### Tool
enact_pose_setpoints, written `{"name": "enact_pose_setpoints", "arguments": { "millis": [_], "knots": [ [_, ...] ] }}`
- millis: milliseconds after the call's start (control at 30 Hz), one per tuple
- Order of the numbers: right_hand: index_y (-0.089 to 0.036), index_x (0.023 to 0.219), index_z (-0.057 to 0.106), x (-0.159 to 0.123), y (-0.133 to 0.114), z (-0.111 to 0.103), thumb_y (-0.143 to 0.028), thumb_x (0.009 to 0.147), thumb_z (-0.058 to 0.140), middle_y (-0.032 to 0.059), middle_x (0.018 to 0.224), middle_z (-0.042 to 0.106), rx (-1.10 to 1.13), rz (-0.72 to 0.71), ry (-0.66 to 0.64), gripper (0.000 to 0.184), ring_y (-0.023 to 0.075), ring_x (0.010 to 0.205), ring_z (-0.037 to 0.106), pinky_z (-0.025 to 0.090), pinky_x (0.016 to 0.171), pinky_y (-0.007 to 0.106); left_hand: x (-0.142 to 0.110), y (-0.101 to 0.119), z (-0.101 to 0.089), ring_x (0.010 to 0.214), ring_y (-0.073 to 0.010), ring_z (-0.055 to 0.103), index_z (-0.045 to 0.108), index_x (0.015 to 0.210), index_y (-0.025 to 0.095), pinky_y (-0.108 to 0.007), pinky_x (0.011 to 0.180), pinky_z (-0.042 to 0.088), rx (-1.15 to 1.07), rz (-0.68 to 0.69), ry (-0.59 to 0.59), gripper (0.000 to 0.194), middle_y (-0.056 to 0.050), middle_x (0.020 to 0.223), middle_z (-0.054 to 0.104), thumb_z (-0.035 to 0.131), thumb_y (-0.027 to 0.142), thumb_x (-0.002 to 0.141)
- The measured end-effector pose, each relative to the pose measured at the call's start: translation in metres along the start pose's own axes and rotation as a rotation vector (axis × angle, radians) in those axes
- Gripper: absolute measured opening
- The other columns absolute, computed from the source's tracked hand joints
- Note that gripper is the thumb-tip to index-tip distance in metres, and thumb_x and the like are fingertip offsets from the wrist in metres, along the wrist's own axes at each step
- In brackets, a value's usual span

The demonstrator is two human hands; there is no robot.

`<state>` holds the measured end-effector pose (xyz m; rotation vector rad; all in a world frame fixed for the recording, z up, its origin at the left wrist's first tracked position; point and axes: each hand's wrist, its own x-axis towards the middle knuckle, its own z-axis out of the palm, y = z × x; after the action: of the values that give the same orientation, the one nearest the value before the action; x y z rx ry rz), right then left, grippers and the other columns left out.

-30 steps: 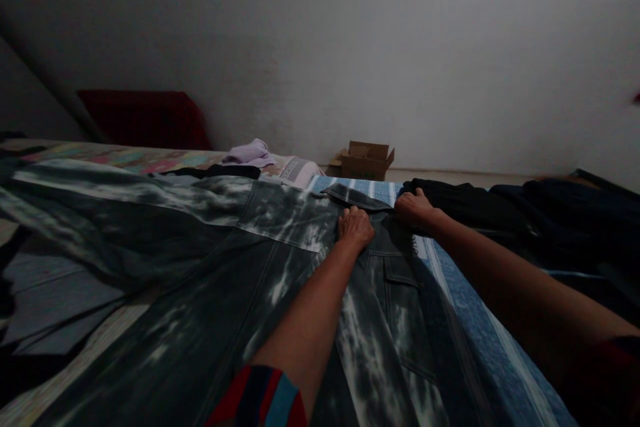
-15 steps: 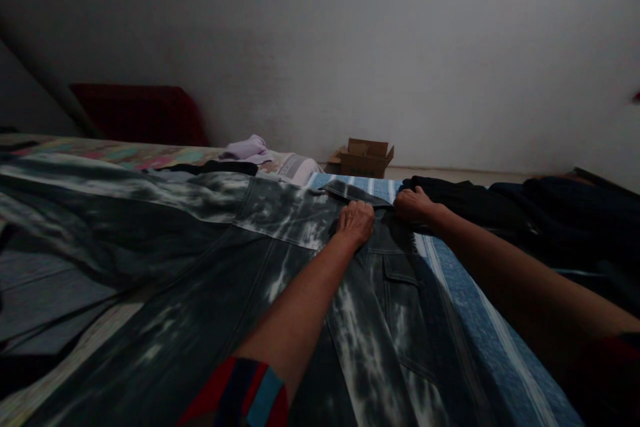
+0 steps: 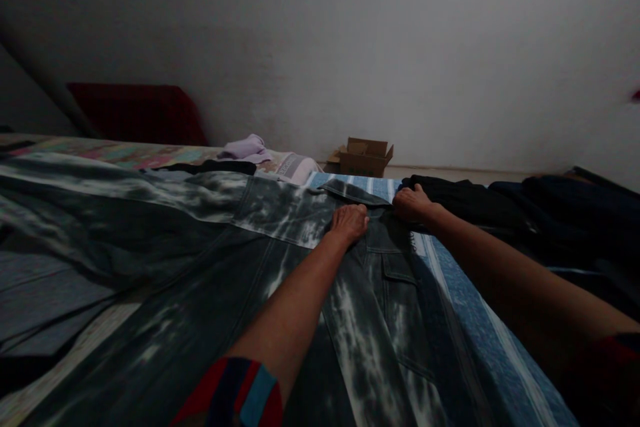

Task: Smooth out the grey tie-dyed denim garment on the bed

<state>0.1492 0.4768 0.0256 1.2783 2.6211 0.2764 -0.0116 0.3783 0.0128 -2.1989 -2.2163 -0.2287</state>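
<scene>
A dark grey denim jacket (image 3: 200,293) with pale bleached patches lies spread out before me, one sleeve stretching off to the left. My left hand (image 3: 350,223) is closed on the cloth near the collar, its fingertips partly hidden. At the far right end of the collar, my right hand (image 3: 412,203) pinches the jacket's edge. A flapped pocket (image 3: 401,268) shows on the front panel below the two hands.
Under the jacket is a blue and white striped cloth (image 3: 465,293). Dark folded clothes (image 3: 550,213) lie on the right. Beyond are an open cardboard box (image 3: 365,163), a lilac cloth (image 3: 246,148) and a dark red object (image 3: 137,113) by the wall.
My left hand has slid slightly left and toward me over the jacket. The right hand keeps its hold on the collar almost unmoved.
</scene>
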Motion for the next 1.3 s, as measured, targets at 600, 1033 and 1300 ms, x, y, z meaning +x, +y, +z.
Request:
{"name": "enact_pose_setpoints", "arguments": {
  "millis": [600, 1033, 1300],
  "knots": [
    [-0.015, 0.109, 0.064, -0.043, -0.078, -0.009, -0.019, 0.095, 0.031, 0.0171, 0.112, 0.061, 0.079, -0.014, 0.199, 0.036, 0.0268, 0.106, 0.053, 0.034, 0.088, 0.037, 0.003, -0.009, 0.007, 0.1, -0.0267, 0.065, 0.067, 0.101, 0.02, -0.031, 0.079, 0.048, -0.123, -0.172, 0.053, 0.032, -0.011, 0.104, 0.071, 0.06, 0.046, 0.083],
    [-0.014, 0.109, 0.057, -0.046, -0.088, 0.026, -0.03, 0.097, 0.029, 0.0171, 0.114, 0.057, 0.254, 0.128, 0.193, 0.034, 0.0282, 0.108, 0.05, 0.037, 0.086, 0.036, 0.003, -0.009, 0.007, 0.095, -0.0251, 0.065, 0.065, 0.097, 0.019, -0.031, 0.076, 0.047, -0.154, -0.205, 0.069, 0.033, -0.008, 0.099, 0.07, 0.062, 0.048, 0.082],
    [-0.011, 0.11, 0.055, -0.046, -0.091, 0.028, -0.043, 0.097, 0.032, 0.0186, 0.116, 0.055, 0.291, 0.136, 0.219, 0.041, 0.0313, 0.111, 0.046, 0.036, 0.089, 0.04, -0.015, 0.008, 0.003, 0.105, -0.027, 0.05, 0.061, 0.098, 0.015, -0.038, 0.085, 0.041, 0.15, 0.046, 0.274, 0.016, -0.011, 0.105, 0.059, 0.057, 0.026, 0.087]
  ]
}}
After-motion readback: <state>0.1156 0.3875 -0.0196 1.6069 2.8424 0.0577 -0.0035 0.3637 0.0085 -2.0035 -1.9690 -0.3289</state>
